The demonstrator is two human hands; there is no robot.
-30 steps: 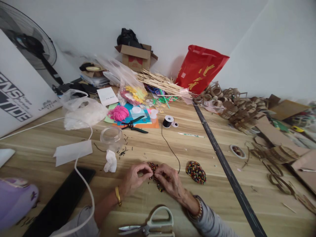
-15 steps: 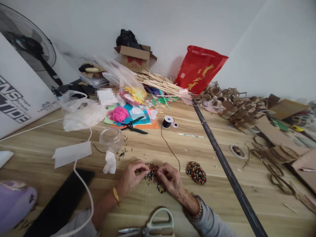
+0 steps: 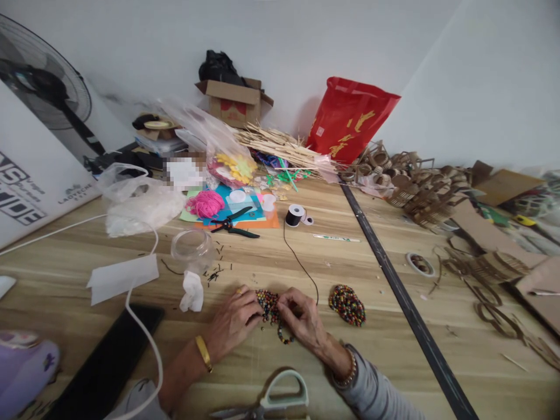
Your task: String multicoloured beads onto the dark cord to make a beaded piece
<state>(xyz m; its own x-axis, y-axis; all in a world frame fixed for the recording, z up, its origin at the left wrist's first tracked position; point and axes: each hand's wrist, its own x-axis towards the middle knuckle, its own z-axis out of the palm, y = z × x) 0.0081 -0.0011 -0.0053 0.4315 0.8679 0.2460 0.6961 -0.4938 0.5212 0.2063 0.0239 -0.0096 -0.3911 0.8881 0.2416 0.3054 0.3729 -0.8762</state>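
Wood-grain table [image 3: 341, 262], pale wall [image 3: 153, 35] behind. Far left: fan [image 3: 48, 87] behind a white printed panel [image 3: 30, 157]; purple item [image 3: 28, 367] at the lower edge, identity unclear, dark slab [image 3: 109, 356] just beside it. White cable [image 3: 142, 324] crosses the slab and a paper strip [image 3: 125, 277]. Clear bag [image 3: 144, 204] beyond. Next right: tissue [image 3: 191, 291], clear jar [image 3: 192, 245], black scraps [image 3: 214, 274] near the jar. Farther back, pink yarn [image 3: 205, 204] and pliers [image 3: 231, 223] on colored sheets.

Left hand [image 3: 234, 318]: palm down, fingers curled, tips at left edge of the bead pile [image 3: 266, 306]; can't tell if it grips anything. Gold bangle [image 3: 203, 353] on that wrist. Scissors [image 3: 284, 402] below, near the camera, on the table.

Loose beads lie between the hands, multicolored. Right hand [image 3: 304, 318]: thumb and forefinger together, clamped on the bead string [image 3: 285, 337], which curves out under the fingers; exact grip point hidden. Black cord [image 3: 301, 265] runs from spool [image 3: 294, 216] down to behind that hand. Coiled beads [image 3: 347, 305] right of it, apart. Red bag [image 3: 354, 119] at the wall. Then black strip [image 3: 394, 280], tape roll [image 3: 420, 264], heaped small baskets [image 3: 420, 192].
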